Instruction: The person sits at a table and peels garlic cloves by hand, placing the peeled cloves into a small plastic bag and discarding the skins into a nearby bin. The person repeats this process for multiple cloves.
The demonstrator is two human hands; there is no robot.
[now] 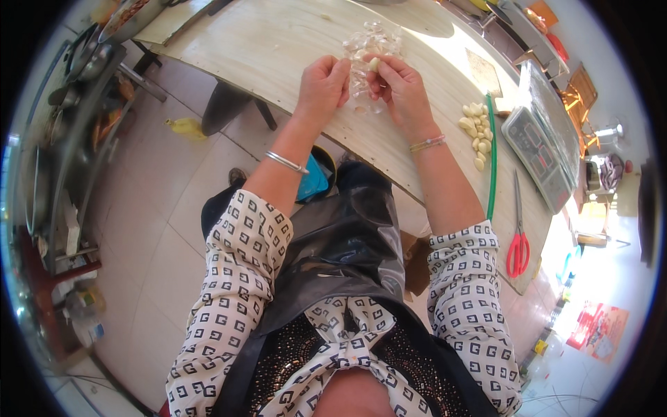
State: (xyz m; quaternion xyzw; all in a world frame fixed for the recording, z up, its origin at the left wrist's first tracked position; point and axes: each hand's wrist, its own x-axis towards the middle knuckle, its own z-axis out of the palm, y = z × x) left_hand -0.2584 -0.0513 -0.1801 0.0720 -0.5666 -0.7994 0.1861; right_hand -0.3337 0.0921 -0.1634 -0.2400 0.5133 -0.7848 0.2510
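My right hand (398,83) pinches a pale peeled garlic clove (374,64) between thumb and fingers, above the table. To its left, my left hand (324,83) has its thumb pressed against curled fingers; nothing shows between them. Beneath and beyond both hands lies a loose heap of papery garlic skins (371,39). A group of peeled garlic cloves (477,130) rests on the table right of my right forearm.
The pale wooden table (250,47) bears a green strip (492,161), red-handled scissors (517,255) and a digital scale (539,151) on the right. Under the table's near edge sits a blue plastic object (314,180). Metal shelving (86,156) with pans stands left.
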